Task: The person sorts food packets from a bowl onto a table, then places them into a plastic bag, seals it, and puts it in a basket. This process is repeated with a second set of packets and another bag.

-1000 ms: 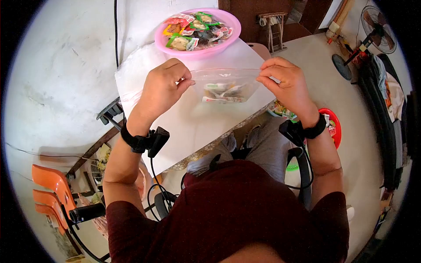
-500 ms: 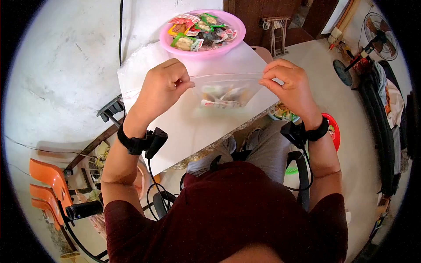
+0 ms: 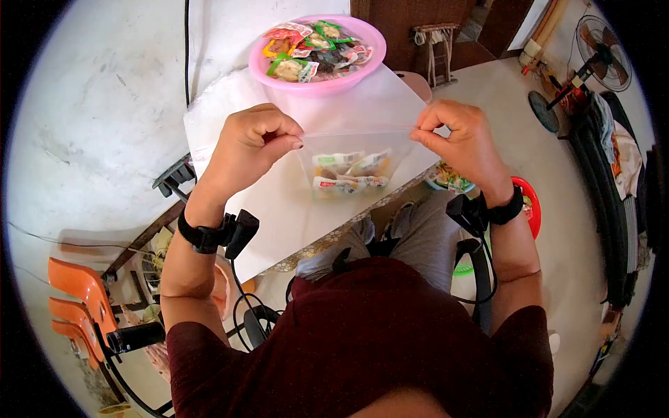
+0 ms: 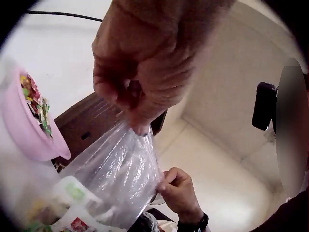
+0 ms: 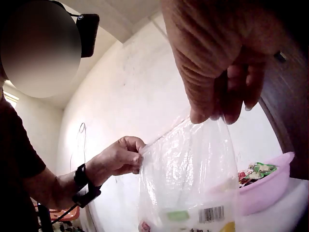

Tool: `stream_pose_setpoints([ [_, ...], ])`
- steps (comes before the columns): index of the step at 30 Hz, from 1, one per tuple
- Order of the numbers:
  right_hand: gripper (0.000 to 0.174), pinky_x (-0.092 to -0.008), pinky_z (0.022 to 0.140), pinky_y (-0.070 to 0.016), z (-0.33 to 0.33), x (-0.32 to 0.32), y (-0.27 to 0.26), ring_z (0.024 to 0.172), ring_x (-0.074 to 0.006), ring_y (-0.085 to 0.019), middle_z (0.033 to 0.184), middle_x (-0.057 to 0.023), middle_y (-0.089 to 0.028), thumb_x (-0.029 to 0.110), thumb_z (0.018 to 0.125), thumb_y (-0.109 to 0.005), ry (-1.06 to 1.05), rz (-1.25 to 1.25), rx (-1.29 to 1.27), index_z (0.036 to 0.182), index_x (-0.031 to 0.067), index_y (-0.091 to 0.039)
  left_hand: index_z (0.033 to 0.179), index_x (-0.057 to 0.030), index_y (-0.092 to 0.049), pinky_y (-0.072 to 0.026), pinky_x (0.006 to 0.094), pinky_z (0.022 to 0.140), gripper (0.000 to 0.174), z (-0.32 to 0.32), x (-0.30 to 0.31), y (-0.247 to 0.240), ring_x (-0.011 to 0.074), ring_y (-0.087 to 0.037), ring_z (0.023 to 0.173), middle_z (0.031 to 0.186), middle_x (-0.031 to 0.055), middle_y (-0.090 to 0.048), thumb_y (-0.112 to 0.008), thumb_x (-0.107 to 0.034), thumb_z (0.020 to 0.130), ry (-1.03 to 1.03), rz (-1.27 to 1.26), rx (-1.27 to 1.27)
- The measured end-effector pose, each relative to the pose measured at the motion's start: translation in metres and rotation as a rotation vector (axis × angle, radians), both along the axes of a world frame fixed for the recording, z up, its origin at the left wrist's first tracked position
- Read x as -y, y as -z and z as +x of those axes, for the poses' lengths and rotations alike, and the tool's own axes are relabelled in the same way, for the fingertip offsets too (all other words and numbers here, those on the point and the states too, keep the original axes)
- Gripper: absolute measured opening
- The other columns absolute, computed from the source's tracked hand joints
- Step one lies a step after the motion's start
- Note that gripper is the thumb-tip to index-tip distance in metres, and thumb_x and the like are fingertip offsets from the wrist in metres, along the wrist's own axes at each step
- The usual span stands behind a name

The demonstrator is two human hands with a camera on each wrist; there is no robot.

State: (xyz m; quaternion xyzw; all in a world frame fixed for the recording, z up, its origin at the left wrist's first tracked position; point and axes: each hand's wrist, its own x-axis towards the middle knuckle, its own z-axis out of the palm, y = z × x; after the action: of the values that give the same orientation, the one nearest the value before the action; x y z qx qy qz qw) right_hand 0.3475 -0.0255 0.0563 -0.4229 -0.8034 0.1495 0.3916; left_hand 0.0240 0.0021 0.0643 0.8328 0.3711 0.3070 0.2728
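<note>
A clear plastic bag (image 3: 404,150) hangs between both hands over the white table (image 3: 272,230), its top edge pulled taut. Several small printed food packets (image 3: 352,182) sit low in the bag, one with a barcode (image 5: 211,214) seen in the right wrist view. My left hand (image 3: 254,146) pinches the top left corner between thumb and fingers. The right hand (image 3: 456,139) pinches the opposite corner the same way. In the left wrist view the clear film (image 4: 120,164) runs down from the left fingertips, with the right hand farther off at its other corner.
A pink basin (image 3: 261,75) full of packets stands at the table's far end. Below the right edge are a bowl of packets (image 3: 449,177) and a red basin (image 3: 535,209). Orange chairs (image 3: 83,296) stand at left, a fan (image 3: 603,52) at far right.
Both hands have lowered slightly toward the body, the left one also drifting left. The bag now hangs lower, and the packets in it show larger and more plainly.
</note>
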Motion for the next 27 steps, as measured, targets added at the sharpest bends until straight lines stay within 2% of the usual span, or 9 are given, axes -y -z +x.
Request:
stream_pose_setpoints([
  [1,0.013,-0.0313,0.060,-0.0471,0.000,0.001,0.002,0.066,-0.0178,-0.060,0.073,-0.0082,-0.062,0.004,0.079,-0.071,0.005,-0.021,-0.016,0.077,-0.0001,-0.059,0.096,-0.0019,-0.063,-0.0455,0.0274,0.067,0.010,-0.002,-0.002,0.002,0.0101,-0.055,0.079,0.091,0.0048,-0.062,-0.064,0.000,0.086,0.007,-0.076,-0.044],
  [4,0.008,-0.0305,0.061,-0.0470,-0.005,0.003,0.007,0.067,-0.0157,-0.059,0.076,-0.0085,-0.063,0.003,0.083,-0.068,0.007,-0.048,-0.106,0.085,-0.0003,-0.061,0.095,-0.0014,-0.061,-0.0442,0.0268,0.068,0.007,-0.003,-0.003,0.008,0.0106,-0.054,0.077,0.089,0.0042,-0.061,-0.062,-0.001,0.089,0.050,-0.101,0.064],
  [7,0.009,-0.0290,0.066,-0.0472,-0.005,0.000,0.015,0.073,-0.0147,-0.059,0.082,-0.0092,-0.063,0.003,0.085,-0.065,-0.047,-0.064,-0.127,0.092,-0.0002,-0.061,0.091,-0.0026,-0.059,-0.0440,0.0244,0.071,0.003,-0.002,-0.010,0.025,0.0091,-0.054,0.078,0.092,0.0037,-0.063,-0.062,-0.002,0.090,0.132,-0.052,0.266],
  [11,0.009,-0.0265,0.074,-0.0464,-0.006,-0.006,0.034,0.082,-0.0125,-0.057,0.088,-0.0073,-0.062,0.005,0.090,-0.060,-0.110,-0.193,-0.216,0.098,-0.0006,-0.061,0.094,-0.0058,-0.059,-0.0467,0.0253,0.076,0.005,0.002,-0.010,0.049,0.0109,-0.059,0.079,0.094,0.0046,-0.066,-0.061,-0.002,0.091,0.092,-0.341,0.656],
  [16,0.011,-0.0242,0.080,-0.0459,-0.027,-0.013,0.053,0.088,-0.0092,-0.056,0.094,-0.0037,-0.064,0.009,0.095,-0.057,-0.205,-0.423,-0.649,0.098,-0.0012,-0.061,0.106,-0.0052,-0.058,-0.0490,0.0264,0.077,0.016,-0.008,-0.019,0.066,0.0133,-0.064,0.080,0.090,0.0048,-0.068,-0.061,-0.002,0.091,0.015,-0.512,0.893],
  [19,0.012,-0.0239,0.083,-0.0466,-0.033,-0.018,0.059,0.090,-0.0090,-0.058,0.096,-0.0045,-0.066,0.010,0.097,-0.056,-0.211,-0.534,-0.760,0.097,-0.0008,-0.061,0.117,-0.0036,-0.057,-0.0478,0.0251,0.075,0.025,-0.010,-0.020,0.067,0.0116,-0.062,0.080,0.088,0.0033,-0.067,-0.060,-0.002,0.091,-0.024,-0.513,0.886],
  [22,0.013,-0.0247,0.084,-0.0480,-0.041,-0.020,0.056,0.088,-0.0096,-0.060,0.095,-0.0053,-0.067,0.011,0.097,-0.055,-0.189,-0.534,-0.771,0.097,-0.0008,-0.061,0.126,-0.0029,-0.054,-0.0460,0.0244,0.075,0.035,-0.017,-0.027,0.066,0.0098,-0.060,0.084,0.091,0.0029,-0.066,-0.059,-0.002,0.091,-0.046,-0.433,0.719],
  [25,0.013,-0.0254,0.082,-0.0496,-0.047,-0.020,0.054,0.086,-0.0102,-0.062,0.093,-0.0056,-0.067,0.010,0.097,-0.055,-0.158,-0.496,-0.767,0.096,-0.0012,-0.061,0.129,-0.0025,-0.053,-0.0456,0.0277,0.080,0.040,-0.015,-0.028,0.055,0.0105,-0.058,0.093,0.098,0.0026,-0.065,-0.062,-0.005,0.090,-0.180,-0.245,0.489],
  [27,0.012,-0.0251,0.080,-0.0500,-0.049,-0.020,0.052,0.085,-0.0100,-0.062,0.092,-0.0055,-0.067,0.009,0.097,-0.055,-0.131,-0.470,-0.752,0.096,-0.0014,-0.061,0.127,-0.0038,-0.055,-0.0451,0.0312,0.085,0.042,-0.003,-0.021,0.039,0.0144,-0.058,0.098,0.103,0.0044,-0.065,-0.066,-0.010,0.087,-0.270,0.132,0.303],
])
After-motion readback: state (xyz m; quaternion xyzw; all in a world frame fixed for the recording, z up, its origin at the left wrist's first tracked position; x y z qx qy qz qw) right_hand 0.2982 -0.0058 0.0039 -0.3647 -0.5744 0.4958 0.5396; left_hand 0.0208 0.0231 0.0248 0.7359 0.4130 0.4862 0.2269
